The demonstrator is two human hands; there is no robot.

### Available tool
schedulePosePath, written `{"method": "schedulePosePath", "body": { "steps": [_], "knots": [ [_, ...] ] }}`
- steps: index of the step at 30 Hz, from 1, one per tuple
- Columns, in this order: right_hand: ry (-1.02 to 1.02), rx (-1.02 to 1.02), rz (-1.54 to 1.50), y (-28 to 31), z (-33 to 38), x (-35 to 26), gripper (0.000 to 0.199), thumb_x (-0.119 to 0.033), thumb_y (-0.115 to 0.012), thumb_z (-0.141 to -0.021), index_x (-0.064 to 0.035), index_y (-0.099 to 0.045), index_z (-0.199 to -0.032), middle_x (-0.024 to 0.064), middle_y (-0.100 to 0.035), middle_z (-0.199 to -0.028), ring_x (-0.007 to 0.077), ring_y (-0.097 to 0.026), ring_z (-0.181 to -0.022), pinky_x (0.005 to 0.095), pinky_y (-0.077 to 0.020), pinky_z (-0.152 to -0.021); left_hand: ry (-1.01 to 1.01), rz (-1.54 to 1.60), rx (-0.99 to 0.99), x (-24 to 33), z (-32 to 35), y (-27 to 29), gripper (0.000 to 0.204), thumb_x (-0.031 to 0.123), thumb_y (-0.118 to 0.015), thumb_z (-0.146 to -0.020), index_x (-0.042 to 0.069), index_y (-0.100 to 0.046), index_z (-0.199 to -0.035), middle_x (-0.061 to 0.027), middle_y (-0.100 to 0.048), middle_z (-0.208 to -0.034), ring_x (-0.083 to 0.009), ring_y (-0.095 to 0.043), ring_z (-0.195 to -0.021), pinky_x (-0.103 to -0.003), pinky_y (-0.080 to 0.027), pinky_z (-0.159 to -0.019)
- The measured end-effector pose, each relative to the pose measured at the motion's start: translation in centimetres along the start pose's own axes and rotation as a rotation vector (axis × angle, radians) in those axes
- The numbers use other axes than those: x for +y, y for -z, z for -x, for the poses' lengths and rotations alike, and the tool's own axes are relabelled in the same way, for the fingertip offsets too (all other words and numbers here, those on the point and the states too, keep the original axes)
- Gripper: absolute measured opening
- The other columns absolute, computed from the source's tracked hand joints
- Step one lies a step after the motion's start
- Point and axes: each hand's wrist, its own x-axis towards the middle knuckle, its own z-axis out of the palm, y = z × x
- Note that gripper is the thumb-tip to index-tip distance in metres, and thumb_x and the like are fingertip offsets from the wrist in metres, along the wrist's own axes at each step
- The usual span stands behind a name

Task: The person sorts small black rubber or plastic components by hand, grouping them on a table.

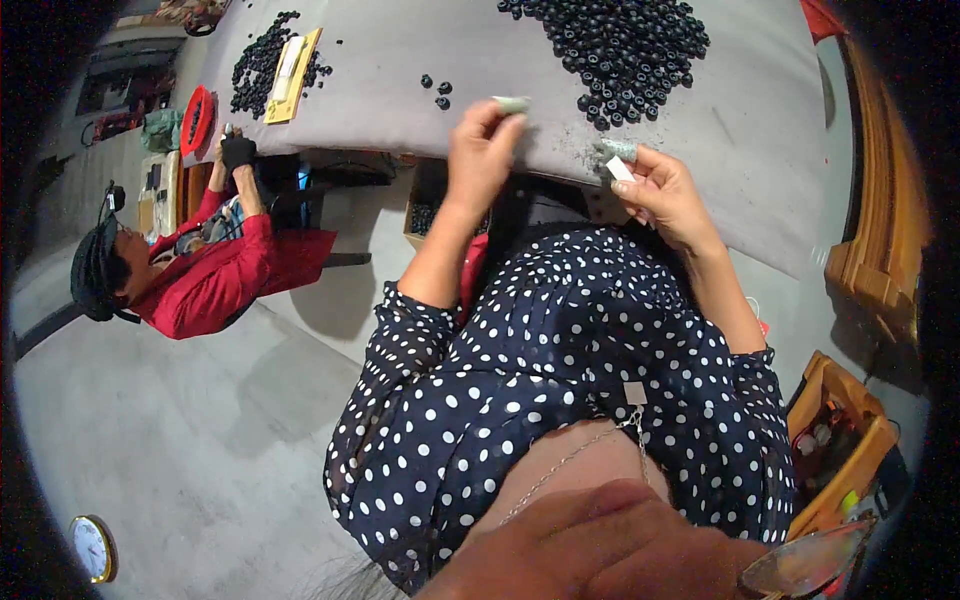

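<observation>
My left hand [482,160] is over the table's near edge, its thumb and fingers drawn together in a pinch. A pale green wrap [512,104] shows at its fingertips; whether anything small is held there is hidden. To its right, my right hand [668,195] grips a small white block [621,169] between thumb and fingers. A similar grey-green wrap [617,150] covers a fingertip of that hand. Just beyond it lies a big heap of small black ring-like parts [630,60]. A few loose black parts [442,95] rest beyond my left hand.
Dark crumbs [580,152] are scattered on the grey tabletop [420,40]. Farther left are another black heap [262,70], a yellow board [298,80] and a red tray [197,122]. A co-worker in red [215,275] sits at left. An open box [425,205] stands below the table.
</observation>
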Motion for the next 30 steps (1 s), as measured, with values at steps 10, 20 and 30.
{"method": "schedulePosePath", "body": {
  "steps": [10,20,30],
  "knots": [
    [-0.002,0.044,0.019,1.0,0.4,0.2,0.035,-0.009,-0.063,-0.082,-0.0008,-0.055,-0.116,-0.0035,-0.056,-0.074,0.001,-0.047,-0.054,0.0139,-0.0373,-0.043,-0.51,-0.908,0.15,-1.8,-3.7,1.6,0.015,0.007,-0.064,-0.074,0.007,-0.064,-0.089,-0.0094,-0.059,-0.093,-0.0295,-0.055,-0.083,-0.04,-0.046,-0.069],
    [0.003,0.051,0.01,0.9,0.4,0.2,0.026,-0.01,-0.062,-0.083,-0.0002,-0.057,-0.107,-0.004,-0.055,-0.069,0.0009,-0.048,-0.053,0.0147,-0.0372,-0.043,-0.31,-0.533,-0.199,-0.5,-4.7,-5.1,0.018,0.014,-0.068,-0.076,0.002,-0.062,-0.089,-0.013,-0.058,-0.082,-0.0274,-0.057,-0.072,-0.035,-0.046,-0.066],
    [0.006,0.088,0.069,1.1,0.1,0.7,0.024,-0.012,-0.061,-0.084,-0.003,-0.058,-0.106,-0.0053,-0.055,-0.069,0.0002,-0.047,-0.055,0.0146,-0.0352,-0.044,-0.415,-0.632,-0.322,0.5,-3.0,-4.8,0.021,0.011,-0.069,-0.074,0.004,-0.06,-0.092,-0.0125,-0.057,-0.079,-0.0279,-0.057,-0.069,-0.034,-0.046,-0.061]
  ]
}}
